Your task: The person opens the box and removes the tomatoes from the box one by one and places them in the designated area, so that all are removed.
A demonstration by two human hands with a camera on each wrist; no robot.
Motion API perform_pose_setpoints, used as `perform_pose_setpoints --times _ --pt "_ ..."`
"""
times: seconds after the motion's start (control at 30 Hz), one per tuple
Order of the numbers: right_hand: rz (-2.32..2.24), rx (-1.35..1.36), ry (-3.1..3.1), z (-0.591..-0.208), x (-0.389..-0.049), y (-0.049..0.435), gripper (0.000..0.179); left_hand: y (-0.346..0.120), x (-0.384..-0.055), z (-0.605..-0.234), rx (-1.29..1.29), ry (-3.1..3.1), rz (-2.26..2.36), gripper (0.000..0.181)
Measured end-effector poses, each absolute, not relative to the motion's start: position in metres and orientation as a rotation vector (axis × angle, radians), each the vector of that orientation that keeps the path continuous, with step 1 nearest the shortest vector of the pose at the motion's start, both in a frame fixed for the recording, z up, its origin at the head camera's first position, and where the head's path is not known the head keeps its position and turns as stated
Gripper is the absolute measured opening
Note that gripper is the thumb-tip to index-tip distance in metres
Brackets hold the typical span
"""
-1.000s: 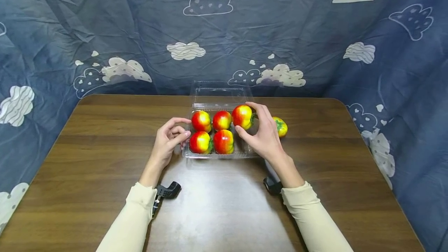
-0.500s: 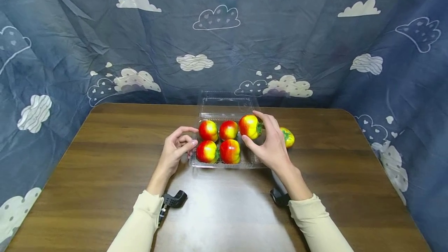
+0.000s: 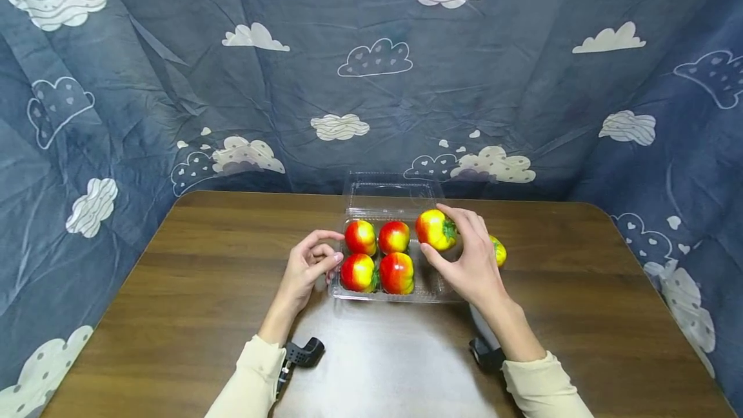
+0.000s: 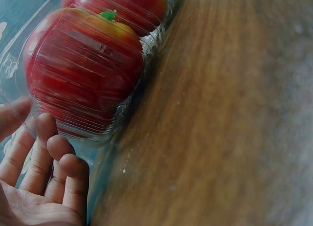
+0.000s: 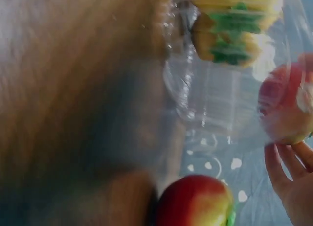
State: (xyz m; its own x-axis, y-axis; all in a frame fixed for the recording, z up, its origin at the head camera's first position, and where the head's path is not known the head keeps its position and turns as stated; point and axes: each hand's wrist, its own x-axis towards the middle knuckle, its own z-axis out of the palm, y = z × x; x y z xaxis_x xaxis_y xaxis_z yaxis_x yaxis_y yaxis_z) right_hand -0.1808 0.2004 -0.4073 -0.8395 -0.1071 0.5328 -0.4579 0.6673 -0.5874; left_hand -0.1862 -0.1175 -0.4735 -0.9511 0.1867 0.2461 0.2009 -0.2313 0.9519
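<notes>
In the head view, a clear plastic box holds several red-and-yellow bell peppers in two rows. My right hand pinches another bell pepper between thumb and fingers, over the box's back right part, its green stem turned rightward. The right wrist view catches this pepper at its edge, partly behind clear plastic. My left hand is at the box's left side, thumb and index fingertips against it, other fingers loosely bent. The left wrist view shows the fingertips beside a pepper behind the plastic wall.
The box's clear lid stands raised at the back. One more bell pepper lies on the wooden table right of the box, partly hidden by my right hand. A blue cloud-patterned cloth hangs behind the table.
The head view has tilted up, so everything sits lower in it. The held bell pepper has shifted slightly right over the box and turned, showing more of its green stem. My left hand stays put.
</notes>
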Motion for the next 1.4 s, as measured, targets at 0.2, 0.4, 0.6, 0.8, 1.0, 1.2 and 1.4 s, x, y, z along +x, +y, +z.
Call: perform_pose_setpoints --times 0.2,0.4,0.6,0.8,1.0,1.2,1.4 --pt "0.996 0.368 -2.413 -0.403 -0.176 0.215 0.072 -0.115 -0.181 -0.478 -0.494 -1.961 -2.408 0.036" --pt "0.965 0.303 -2.389 -0.395 -0.183 0.231 0.069 -0.118 -0.185 -0.475 -0.507 -1.947 -2.403 0.035" --pt "0.936 0.245 -2.381 -0.387 -0.184 0.254 0.067 -0.116 -0.185 -0.475 -0.502 -1.937 -2.418 0.035" --pt "0.909 0.16 -2.429 -0.382 -0.186 0.271 0.065 -0.116 -0.187 -0.471 -0.484 -1.938 -2.412 0.035" --pt "0.902 0.077 -2.465 -0.381 -0.192 0.278 0.064 -0.123 -0.187 -0.467 -0.467 -1.929 -2.416 0.036" --pt "0.897 0.012 -2.487 -0.385 -0.194 0.289 0.064 -0.129 -0.188 -0.468 -0.463 -1.928 -2.405 0.035" --pt "0.862 -0.061 -2.558 -0.387 -0.189 0.312 0.065 -0.118 -0.189 -0.472 -0.485 -1.918 -2.421 0.035"
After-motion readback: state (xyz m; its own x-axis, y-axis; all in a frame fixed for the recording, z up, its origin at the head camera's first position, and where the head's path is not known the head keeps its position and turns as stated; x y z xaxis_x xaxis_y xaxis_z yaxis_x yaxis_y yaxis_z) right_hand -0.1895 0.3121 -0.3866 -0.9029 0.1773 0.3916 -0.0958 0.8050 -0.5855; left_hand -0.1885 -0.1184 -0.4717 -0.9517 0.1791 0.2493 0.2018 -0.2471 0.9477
